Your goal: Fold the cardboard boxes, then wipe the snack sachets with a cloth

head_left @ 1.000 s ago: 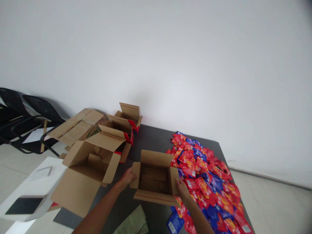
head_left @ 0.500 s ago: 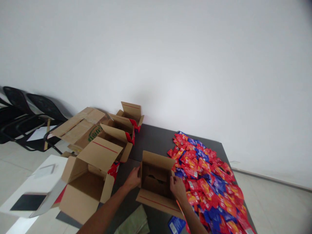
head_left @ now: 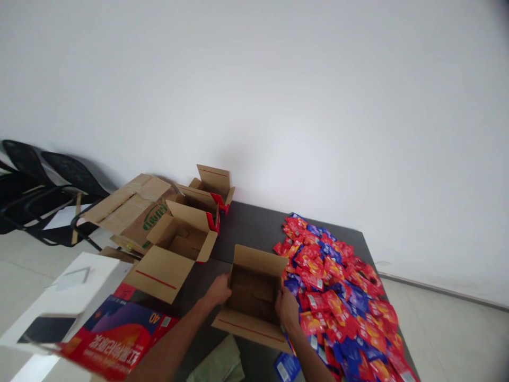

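Grasping open cardboard box (head_left: 254, 297) at both sides with left grip (head_left: 219, 291) and right grip (head_left: 287, 307); probably light, stiffish, best held there.

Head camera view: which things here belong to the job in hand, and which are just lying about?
Likely part of the job:
- open brown cardboard box, between left hand and right hand
- heaped shiny red and blue packets
- open red-and-brown cardboard boxes

Apparently just lying about:
- flat black rectangular device
- folded grey-green cloth-like piece
- black chairs
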